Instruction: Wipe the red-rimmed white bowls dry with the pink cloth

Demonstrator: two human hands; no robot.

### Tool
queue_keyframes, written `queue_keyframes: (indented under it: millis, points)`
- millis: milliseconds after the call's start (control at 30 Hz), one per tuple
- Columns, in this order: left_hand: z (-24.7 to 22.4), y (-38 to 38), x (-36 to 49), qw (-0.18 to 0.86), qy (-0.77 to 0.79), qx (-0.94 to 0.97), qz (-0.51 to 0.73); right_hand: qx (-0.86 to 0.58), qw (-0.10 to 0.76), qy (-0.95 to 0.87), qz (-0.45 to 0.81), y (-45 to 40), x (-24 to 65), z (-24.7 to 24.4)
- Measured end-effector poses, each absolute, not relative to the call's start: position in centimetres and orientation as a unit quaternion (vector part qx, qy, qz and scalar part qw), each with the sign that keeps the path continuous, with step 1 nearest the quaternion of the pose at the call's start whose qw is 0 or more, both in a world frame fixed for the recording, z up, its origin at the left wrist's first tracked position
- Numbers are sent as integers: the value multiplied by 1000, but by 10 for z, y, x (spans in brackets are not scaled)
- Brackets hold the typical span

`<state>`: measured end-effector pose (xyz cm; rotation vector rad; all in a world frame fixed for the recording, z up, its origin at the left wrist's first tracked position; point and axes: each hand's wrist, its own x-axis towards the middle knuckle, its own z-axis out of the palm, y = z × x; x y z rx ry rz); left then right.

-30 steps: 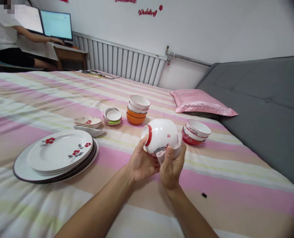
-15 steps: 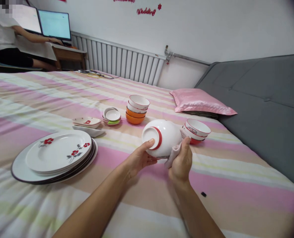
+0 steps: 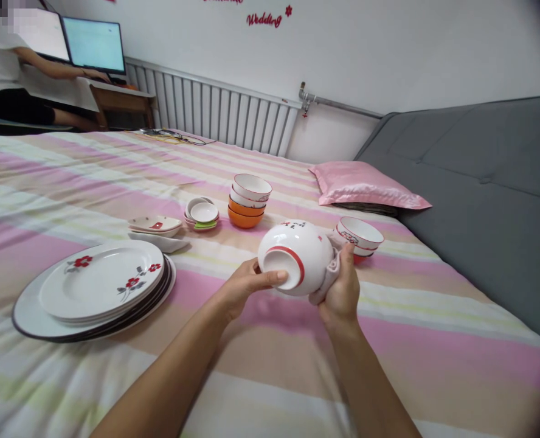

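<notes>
A white bowl (image 3: 313, 255) with a red foot ring is tilted on its side above the bed, its base toward me. My left hand (image 3: 247, 283) grips it, thumb on the base and fingers behind. On the bowl's right side, my right hand (image 3: 343, 286) presses a pale pink cloth (image 3: 327, 283) against the wall of the bowl. Just behind that hand stands a short stack of white bowls (image 3: 361, 234) with red rims. Farther back on the left is a taller stack of white bowls (image 3: 252, 185) on orange bowls (image 3: 245, 218).
Stacked plates (image 3: 101, 280) with red flowers lie at the left, near boat-shaped dishes (image 3: 155, 225) and small round dishes (image 3: 204, 213). A pink pillow (image 3: 370, 185) rests by the grey headboard (image 3: 484, 182). A person (image 3: 5, 73) sits at a desk behind.
The bowl has turned in my hands, bringing printed marks on its wall into view. My right hand and the cloth have shifted slightly up its side. The view has moved a little.
</notes>
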<state>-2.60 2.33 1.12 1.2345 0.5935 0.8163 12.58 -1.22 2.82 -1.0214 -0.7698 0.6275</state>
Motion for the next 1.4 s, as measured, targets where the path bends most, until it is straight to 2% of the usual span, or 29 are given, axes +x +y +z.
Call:
queue_keyframes:
  millis: [133,367,767,1033,1267,1400]
  points:
    - [13,26,-28,676,261,574,382,-422,787,-296,338,-8,129,26]
    - [11,29,-28,629,259,617,397,-375,813,-312,318,-3,138,23]
    - [11,26,-22,427,281,732,450,-417,769,-415,251,-6,152,21]
    - [4,28,-20,339,290,761,471,-452,710,-516,161,-13,155,22]
    - [-4,26,-18,133,313,812,474,-522,581,-619,78,-22,149,24]
    - [-3,20,-15,51,333,821,461,-546,538,-642,27,-25,146,26]
